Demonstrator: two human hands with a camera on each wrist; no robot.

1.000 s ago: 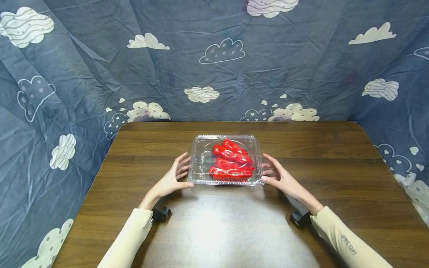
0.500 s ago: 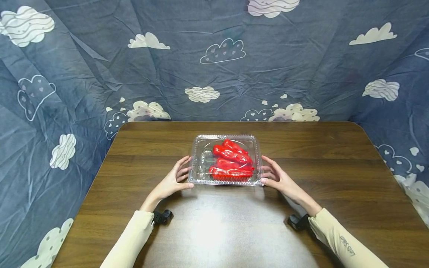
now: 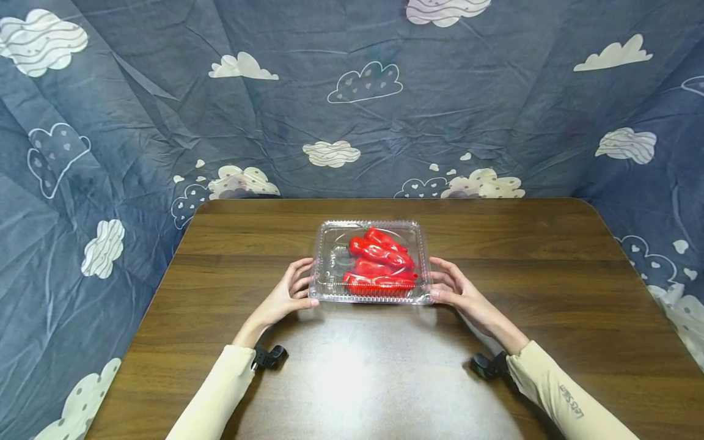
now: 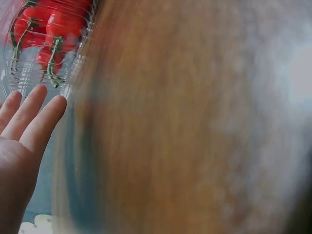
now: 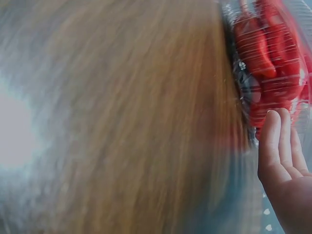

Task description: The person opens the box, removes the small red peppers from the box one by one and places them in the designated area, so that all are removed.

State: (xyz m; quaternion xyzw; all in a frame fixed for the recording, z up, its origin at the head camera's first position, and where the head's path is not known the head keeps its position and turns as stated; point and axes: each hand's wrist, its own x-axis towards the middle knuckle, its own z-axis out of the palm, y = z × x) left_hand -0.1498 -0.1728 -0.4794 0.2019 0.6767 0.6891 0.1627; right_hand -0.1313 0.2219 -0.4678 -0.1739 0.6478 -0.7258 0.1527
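A clear plastic clamshell box (image 3: pixel 371 299) with its lid down lies on the table, holding several long red peppers (image 3: pixel 381 253). Green stems (image 4: pixel 52 61) show through the plastic in the left wrist view. My left hand (image 3: pixel 282 299) is at the box's left side, thumb by the near left corner. Opposite it, my right hand (image 3: pixel 466 298) is at the right side, thumb by the near right corner. Both wrist views show nearly straight fingers, their tips right at the box's ends.
The dark wooden table (image 3: pixel 522 244) has a bright glare patch in front of the box. Behind and beside it hangs a blue cloth (image 3: pixel 368 134) printed with white clouds. Each wrist wears a small black camera (image 3: pixel 271 357).
The fingers of my right hand have slid slightly nearer along the box's side. My left hand has shifted a little, its fingertips lower in view. The box stays in place.
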